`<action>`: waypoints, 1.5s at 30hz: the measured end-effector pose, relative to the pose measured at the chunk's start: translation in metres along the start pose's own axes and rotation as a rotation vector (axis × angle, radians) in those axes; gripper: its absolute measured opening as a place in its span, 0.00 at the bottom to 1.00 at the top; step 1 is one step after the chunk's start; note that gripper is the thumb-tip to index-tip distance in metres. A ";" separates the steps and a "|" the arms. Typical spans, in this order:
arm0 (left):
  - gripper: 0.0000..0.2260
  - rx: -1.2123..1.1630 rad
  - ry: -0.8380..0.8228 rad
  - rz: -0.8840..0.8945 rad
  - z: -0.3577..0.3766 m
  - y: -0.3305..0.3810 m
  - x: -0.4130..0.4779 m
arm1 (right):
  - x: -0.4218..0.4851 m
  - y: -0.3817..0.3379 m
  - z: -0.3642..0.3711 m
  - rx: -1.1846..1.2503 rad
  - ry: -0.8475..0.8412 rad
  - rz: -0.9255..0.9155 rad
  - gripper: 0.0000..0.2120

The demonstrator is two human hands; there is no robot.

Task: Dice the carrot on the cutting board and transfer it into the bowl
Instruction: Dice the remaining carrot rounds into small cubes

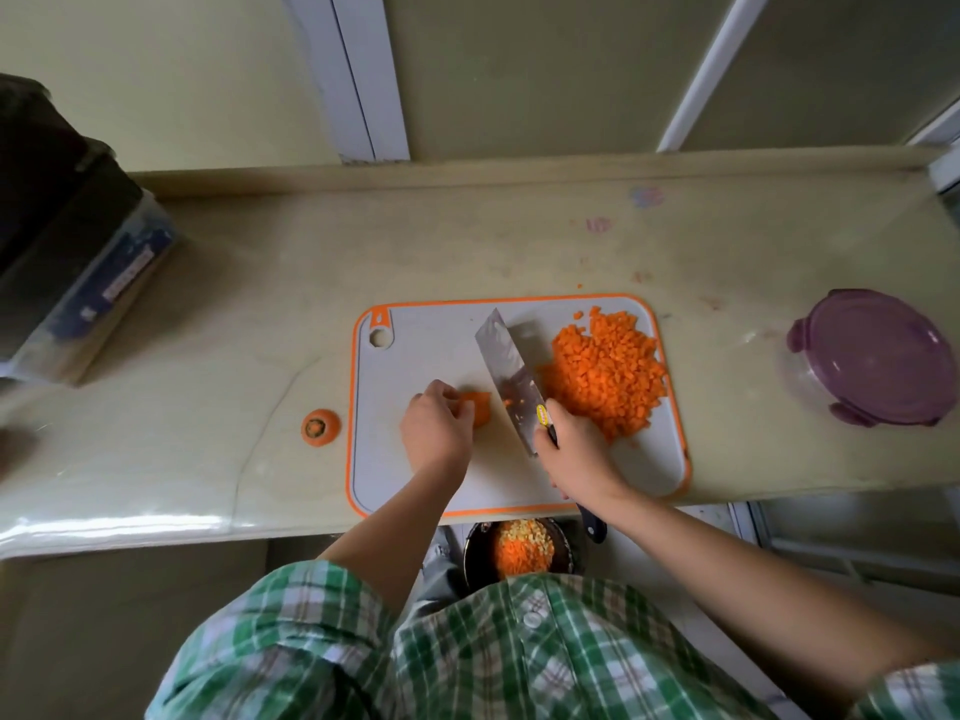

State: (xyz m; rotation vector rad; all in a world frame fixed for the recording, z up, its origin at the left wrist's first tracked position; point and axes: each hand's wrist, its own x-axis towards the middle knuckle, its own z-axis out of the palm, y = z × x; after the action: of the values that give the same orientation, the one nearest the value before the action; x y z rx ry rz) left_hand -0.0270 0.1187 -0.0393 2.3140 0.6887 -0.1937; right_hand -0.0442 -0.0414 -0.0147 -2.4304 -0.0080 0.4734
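A grey cutting board point(415, 350) with an orange rim lies on the counter. My left hand point(435, 427) holds a short carrot piece point(480, 407) down on the board with curled fingers. My right hand point(576, 452) grips the dark handle of a cleaver point(506, 363), whose blade stands just right of the carrot piece. A large heap of diced carrot point(605, 374) covers the board's right side. A clear bowl with a purple lid point(872, 356) sits at the far right of the counter.
A cut carrot top point(321, 427) lies on the counter left of the board. A dark box point(67, 241) stands at the far left. Below the counter edge a dark bowl point(522, 550) holds chopped orange and yellow bits.
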 end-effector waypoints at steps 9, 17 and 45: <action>0.06 -0.010 -0.052 0.043 0.010 0.013 -0.002 | 0.003 -0.009 0.001 -0.137 0.029 -0.066 0.06; 0.07 -0.001 -0.078 0.125 0.014 0.014 -0.011 | 0.002 -0.009 -0.007 -0.087 0.034 -0.042 0.05; 0.04 -0.174 -0.115 -0.132 0.010 0.025 0.001 | 0.003 -0.014 0.006 -0.245 -0.010 -0.123 0.10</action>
State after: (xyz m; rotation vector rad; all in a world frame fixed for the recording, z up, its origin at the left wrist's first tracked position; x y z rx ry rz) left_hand -0.0128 0.0970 -0.0327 2.0761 0.7685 -0.3125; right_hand -0.0417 -0.0269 -0.0117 -2.6475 -0.2311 0.4517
